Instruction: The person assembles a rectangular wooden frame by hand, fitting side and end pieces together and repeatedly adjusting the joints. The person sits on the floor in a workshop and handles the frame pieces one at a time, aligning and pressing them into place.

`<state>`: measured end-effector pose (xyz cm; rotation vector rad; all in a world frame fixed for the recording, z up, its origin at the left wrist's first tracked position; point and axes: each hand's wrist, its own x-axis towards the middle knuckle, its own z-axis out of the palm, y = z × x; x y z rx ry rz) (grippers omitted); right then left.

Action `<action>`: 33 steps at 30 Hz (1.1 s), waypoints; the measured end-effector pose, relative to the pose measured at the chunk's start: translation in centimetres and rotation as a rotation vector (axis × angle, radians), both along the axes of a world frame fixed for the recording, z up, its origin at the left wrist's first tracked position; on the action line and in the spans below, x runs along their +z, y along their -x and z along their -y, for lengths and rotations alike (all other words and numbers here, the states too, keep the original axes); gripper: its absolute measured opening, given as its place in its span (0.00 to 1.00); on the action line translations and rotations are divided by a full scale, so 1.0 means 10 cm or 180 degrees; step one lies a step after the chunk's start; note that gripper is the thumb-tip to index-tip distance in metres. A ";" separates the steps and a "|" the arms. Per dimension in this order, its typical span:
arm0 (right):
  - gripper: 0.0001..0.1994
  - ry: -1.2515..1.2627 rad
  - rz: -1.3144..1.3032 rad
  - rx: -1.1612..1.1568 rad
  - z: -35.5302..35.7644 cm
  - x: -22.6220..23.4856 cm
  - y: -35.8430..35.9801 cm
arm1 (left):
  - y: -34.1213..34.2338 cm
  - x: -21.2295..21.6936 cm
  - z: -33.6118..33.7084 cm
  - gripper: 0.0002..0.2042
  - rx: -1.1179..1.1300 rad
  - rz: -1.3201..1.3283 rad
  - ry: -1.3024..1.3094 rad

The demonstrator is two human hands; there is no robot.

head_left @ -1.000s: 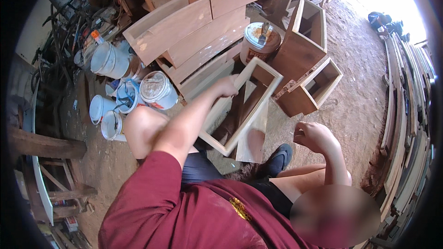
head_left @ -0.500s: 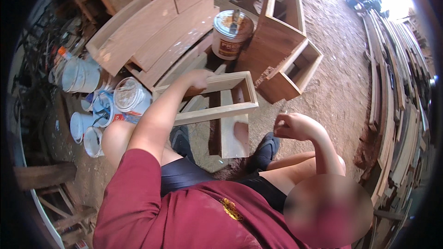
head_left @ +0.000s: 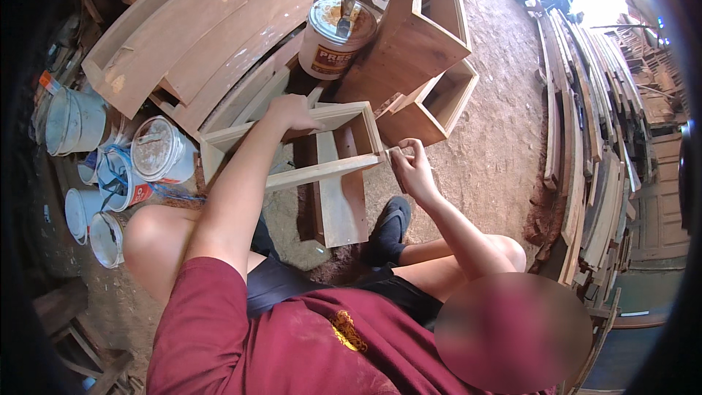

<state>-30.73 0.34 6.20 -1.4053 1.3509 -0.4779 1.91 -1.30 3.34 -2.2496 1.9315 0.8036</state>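
A rectangular open wooden frame, like a shallow box without a bottom, lies across in front of me. My left hand is closed over its far rail. At the frame's right near corner is my right hand, its thumb and fingers pinched together against the end. Between those fingers is a small, thin piece whose kind I cannot make out. Beneath the frame, a pale wooden board sticks out toward my feet.
A lidded bucket with a brush on top stands beyond the frame. Wooden boxes stand right of it, long box-like pieces to the left. Several white buckets crowd the left; stacked planks line the right.
My right hand has moved from beside the frame up to its right end, fingers now against the corner. My left hand stays on the far rail. The whole view has shifted.
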 end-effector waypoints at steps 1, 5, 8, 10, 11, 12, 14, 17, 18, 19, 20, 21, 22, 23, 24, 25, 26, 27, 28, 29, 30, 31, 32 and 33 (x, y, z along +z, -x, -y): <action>0.15 0.0206 -0.0079 0.0012 0.03 -0.05 -0.03 | 0.07 0.03 0.04 0.36 0.0050 -0.0055 0.0138; 0.16 0.0514 -0.0396 0.0132 0.09 -0.40 -0.10 | 0.18 0.07 0.03 0.37 0.0127 -0.0284 0.0467; 0.16 0.0890 -0.0469 0.0057 -0.08 -0.54 -0.06 | 0.13 0.06 0.00 0.36 0.0055 -0.0389 0.0443; 0.16 0.0717 -0.0406 -0.0003 -0.09 -0.52 0.00 | 0.11 0.01 0.01 0.35 0.0036 -0.0355 0.0392; 0.16 0.0720 -0.0288 -0.0038 -0.09 -0.57 0.00 | 0.10 -0.03 0.03 0.34 0.0046 -0.0299 0.0369; 0.16 0.0722 -0.0168 -0.0072 -0.08 -0.65 -0.01 | 0.09 -0.07 0.04 0.34 0.0056 -0.0242 0.0345; 0.17 0.0608 0.0051 -0.0167 -0.05 -0.64 -0.06 | 0.10 -0.04 0.07 0.32 0.0028 -0.0228 0.0294; 0.15 0.0405 0.1102 -0.0737 0.06 -0.74 -0.21 | 0.15 0.07 0.05 0.31 0.0117 -0.0232 0.0246; 0.16 0.0426 0.0786 -0.0607 0.05 -0.74 -0.18 | 0.18 0.11 0.04 0.31 0.0169 -0.0238 0.0234; 0.17 0.0422 0.0780 -0.0599 0.07 -0.77 -0.18 | 0.18 0.12 0.03 0.31 0.0168 -0.0228 0.0264; 0.17 0.0417 0.0773 -0.0590 0.09 -0.82 -0.19 | 0.18 0.12 0.02 0.30 0.0169 -0.0218 0.0293; 0.17 0.0411 0.0765 -0.0580 0.13 -0.87 -0.20 | 0.17 0.12 0.02 0.30 0.0171 -0.0209 0.0322; 0.19 0.0508 0.0790 -0.0390 0.20 -0.85 -0.26 | 0.16 0.10 0.00 0.30 0.0185 -0.0233 0.0393; 0.20 0.0285 0.0818 -0.0347 0.26 -0.82 -0.30 | 0.15 0.08 -0.02 0.30 0.0201 -0.0255 0.0464; 0.21 0.0060 0.0843 -0.0300 0.34 -0.79 -0.36 | 0.13 0.06 -0.03 0.30 0.0222 -0.0277 0.0536; 0.21 -0.0174 0.0866 -0.0247 0.41 -0.74 -0.46 | 0.10 0.05 -0.05 0.30 0.0239 -0.0287 0.0492; 0.24 -0.0166 0.1087 -0.0211 0.54 -0.81 -0.50 | 0.14 0.07 -0.01 0.30 0.0213 -0.0312 0.0468; 0.24 -0.0197 0.0926 -0.0234 0.66 -0.86 -0.48 | 0.18 0.09 0.02 0.30 0.0186 -0.0336 0.0446; 0.24 -0.0265 0.0785 -0.0218 0.74 -0.88 -0.55 | 0.17 0.11 0.01 0.30 0.0211 -0.0326 0.0407; 0.24 -0.0298 0.0633 -0.0251 0.85 -0.91 -0.54 | 0.22 0.16 0.03 0.30 0.0184 -0.0334 0.0393; 0.25 -0.0091 0.0440 -0.0096 0.97 -0.96 -0.48 | 0.26 0.21 0.05 0.30 0.0149 -0.0343 0.0381; 0.27 -0.0628 0.0463 0.0031 0.90 -0.72 -0.73 | 0.10 0.10 -0.05 0.30 0.0252 -0.0269 0.0372; 0.26 -0.0561 0.0319 0.0195 0.94 -0.64 -0.75 | 0.08 0.03 -0.05 0.30 0.0231 -0.0246 0.0429; 0.24 -0.0490 0.0165 0.0334 0.97 -0.58 -0.73 | 0.10 -0.01 -0.03 0.31 0.0188 -0.0238 0.0488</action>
